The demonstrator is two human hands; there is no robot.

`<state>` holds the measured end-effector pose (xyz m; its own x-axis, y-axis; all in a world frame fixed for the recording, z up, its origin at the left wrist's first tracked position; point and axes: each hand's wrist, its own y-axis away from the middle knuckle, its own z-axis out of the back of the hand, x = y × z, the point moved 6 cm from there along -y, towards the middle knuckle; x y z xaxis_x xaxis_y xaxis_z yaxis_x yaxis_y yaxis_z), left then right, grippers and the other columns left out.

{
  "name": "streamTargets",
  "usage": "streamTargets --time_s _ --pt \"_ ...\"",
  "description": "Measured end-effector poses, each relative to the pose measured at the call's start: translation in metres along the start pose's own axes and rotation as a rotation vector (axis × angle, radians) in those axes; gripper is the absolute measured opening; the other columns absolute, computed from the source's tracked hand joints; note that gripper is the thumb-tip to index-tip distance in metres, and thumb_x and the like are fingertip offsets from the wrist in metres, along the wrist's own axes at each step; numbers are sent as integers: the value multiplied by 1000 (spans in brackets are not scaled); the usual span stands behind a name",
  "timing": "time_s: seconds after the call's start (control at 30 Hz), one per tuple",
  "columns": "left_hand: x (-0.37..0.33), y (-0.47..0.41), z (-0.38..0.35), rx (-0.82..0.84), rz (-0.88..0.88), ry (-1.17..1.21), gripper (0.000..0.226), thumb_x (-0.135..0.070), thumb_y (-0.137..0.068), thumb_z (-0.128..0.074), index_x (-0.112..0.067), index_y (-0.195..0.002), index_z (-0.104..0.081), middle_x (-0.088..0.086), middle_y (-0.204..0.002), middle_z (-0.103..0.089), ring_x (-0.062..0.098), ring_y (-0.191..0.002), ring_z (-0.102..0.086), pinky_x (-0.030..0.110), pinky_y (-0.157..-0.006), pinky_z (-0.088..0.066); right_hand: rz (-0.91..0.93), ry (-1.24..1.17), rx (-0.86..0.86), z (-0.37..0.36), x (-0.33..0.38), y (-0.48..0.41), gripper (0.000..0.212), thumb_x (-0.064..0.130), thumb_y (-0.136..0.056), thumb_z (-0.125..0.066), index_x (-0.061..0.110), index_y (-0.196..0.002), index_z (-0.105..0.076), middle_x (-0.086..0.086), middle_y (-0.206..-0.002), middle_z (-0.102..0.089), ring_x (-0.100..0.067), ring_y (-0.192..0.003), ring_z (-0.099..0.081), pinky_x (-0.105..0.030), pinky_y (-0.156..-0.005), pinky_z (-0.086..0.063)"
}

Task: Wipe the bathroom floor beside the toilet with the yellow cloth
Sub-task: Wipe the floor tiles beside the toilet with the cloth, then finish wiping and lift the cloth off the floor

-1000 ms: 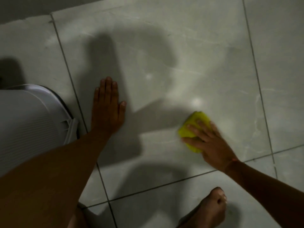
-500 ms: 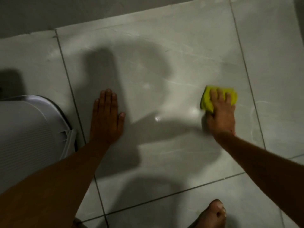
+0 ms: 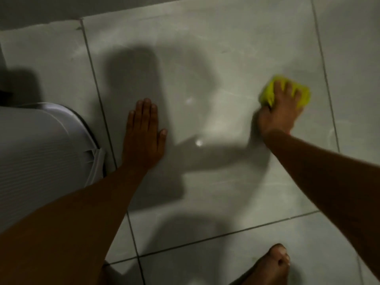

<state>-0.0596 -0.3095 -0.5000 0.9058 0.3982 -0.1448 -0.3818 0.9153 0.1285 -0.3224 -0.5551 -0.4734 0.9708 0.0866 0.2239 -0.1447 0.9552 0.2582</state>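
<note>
Leaning on a flat, empty left hand (image 3: 144, 134), the person pressed the yellow cloth (image 3: 266, 95) to the floor (image 3: 205, 58) under the right hand (image 3: 279, 112), fingers (image 3: 287, 89) seemingly straight; either could skid on its glossy tile.

A single wide-angle view, from a camera worn on the person's head, looks almost straight down at the grey tiled floor (image 3: 216, 48) from close above. The left hand (image 3: 144, 136) lies left of centre and the right hand (image 3: 279, 112) near the upper right, both reaching in from the bottom corners. A white ribbed object (image 3: 41, 151) sits at the left edge, and a bare foot (image 3: 271, 266) meets the bottom edge.
</note>
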Motion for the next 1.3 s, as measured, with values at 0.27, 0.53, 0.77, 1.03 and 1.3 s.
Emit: streamTargets --time_s 0.27,0.53,0.77,1.03,1.3 --pt "-7 -3 12 171 65 31 72 -38 -97 -31 -2 -156 -15 20 -166 -9 35 -156 -7 50 -127 -10 751 191 348 -41 51 134 81 6 -76 -51 31 -149 -27 -3 -161 -20 -37 -150 -6 -62 -119 -6" --pt "-26 21 58 633 246 262 73 -26 -97 -47 -9 -158 -11 11 -169 -3 29 -157 0 40 -128 -8 293 -247 626 -2 42 164 58 1 -88 -51 30 -137 -50 -5 -149 -46 -26 -140 -39 -42 -114 -35" --pt "-77 68 151 540 907 1210 42 2 -93 -52 -5 -133 -60 12 -123 -66 21 -116 -55 26 -95 -46 -144 -909 594 118 87 189 17 10 -93 -58 20 -107 -62 -8 -103 -68 -26 -99 -63 -40 -88 -52" --pt "-62 128 333 387 977 1537 34 -12 -62 -56 -2 -94 -65 13 -85 -61 24 -81 -56 26 -70 -46 -192 -1053 763 221 180 276 33 10 -95 -55 7 -127 -53 -19 -121 -65 -33 -107 -64 -41 -84 -59" --pt "68 239 400 118 1101 1254 18 -2 -87 -64 -18 -90 -71 0 -83 -74 12 -79 -69 16 -55 -52 118 -662 733 218 306 359 19 29 -88 -67 13 -99 -67 -13 -94 -72 -29 -90 -67 -43 -83 -57"
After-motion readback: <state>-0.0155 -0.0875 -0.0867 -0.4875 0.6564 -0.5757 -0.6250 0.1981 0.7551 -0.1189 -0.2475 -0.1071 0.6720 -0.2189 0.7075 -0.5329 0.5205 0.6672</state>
